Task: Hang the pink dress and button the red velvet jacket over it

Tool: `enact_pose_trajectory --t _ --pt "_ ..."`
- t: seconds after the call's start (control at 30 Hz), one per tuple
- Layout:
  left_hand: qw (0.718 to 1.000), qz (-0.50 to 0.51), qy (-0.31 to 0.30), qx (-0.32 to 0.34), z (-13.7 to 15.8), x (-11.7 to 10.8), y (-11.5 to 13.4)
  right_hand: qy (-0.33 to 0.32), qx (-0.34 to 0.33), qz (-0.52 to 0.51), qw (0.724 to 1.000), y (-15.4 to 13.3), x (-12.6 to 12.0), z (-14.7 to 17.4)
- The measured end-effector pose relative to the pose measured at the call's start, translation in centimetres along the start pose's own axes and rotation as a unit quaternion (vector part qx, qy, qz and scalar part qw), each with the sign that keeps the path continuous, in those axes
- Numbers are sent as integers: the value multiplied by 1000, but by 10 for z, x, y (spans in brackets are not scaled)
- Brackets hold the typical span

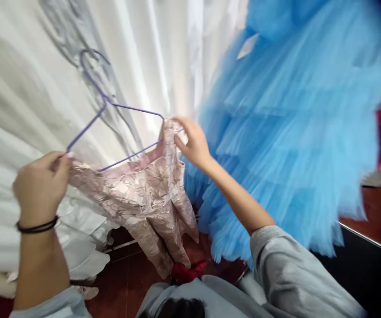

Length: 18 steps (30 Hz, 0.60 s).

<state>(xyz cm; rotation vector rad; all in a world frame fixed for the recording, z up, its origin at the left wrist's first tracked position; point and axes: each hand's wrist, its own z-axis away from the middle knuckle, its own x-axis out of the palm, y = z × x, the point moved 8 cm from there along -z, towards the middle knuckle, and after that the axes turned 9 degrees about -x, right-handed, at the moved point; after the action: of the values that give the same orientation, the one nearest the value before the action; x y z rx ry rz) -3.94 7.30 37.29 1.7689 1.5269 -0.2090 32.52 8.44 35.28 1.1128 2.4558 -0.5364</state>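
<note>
A pink brocade dress point(137, 190) with a floral pattern hangs from a purple wire hanger point(132, 108). At its left shoulder, my left hand point(43, 183) pinches the strap and the hanger's corner together. My right hand point(193, 143) grips the other strap near the hanger's right end, thumb and fingers closed on the cloth. The hanger's hook points up and away from me, with nothing on it. Below the straps the skirt falls in folds toward the floor.
White draped fabric point(150, 48) fills the back and left. A large layered blue tulle gown point(286, 132) hangs close on the right. Red cloth point(188, 270) lies low near my body, above the dark red tiled floor point(117, 274). A black panel point(359, 269) stands at lower right.
</note>
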Motion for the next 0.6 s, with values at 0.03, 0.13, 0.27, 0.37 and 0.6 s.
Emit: enact_pose_trajectory --t 0.03,0.13,0.27,0.37,0.6 --pt "999 -30 -13 23 -1 -1 1 -10 -27 13 999 4 0 -25" --pt "995 -42 -58 72 -4 4 1 -159 -65 -2 985 21 30 -67" --pt "985 91 -81 119 -12 6 -15 -231 -61 -90 967 46 41 -67" --pt "988 128 -50 77 -18 10 -51 -214 -31 -152 965 61 31 -64" --pt "960 253 -35 -114 29 74 -140 -279 21 -225 933 56 45 -47"
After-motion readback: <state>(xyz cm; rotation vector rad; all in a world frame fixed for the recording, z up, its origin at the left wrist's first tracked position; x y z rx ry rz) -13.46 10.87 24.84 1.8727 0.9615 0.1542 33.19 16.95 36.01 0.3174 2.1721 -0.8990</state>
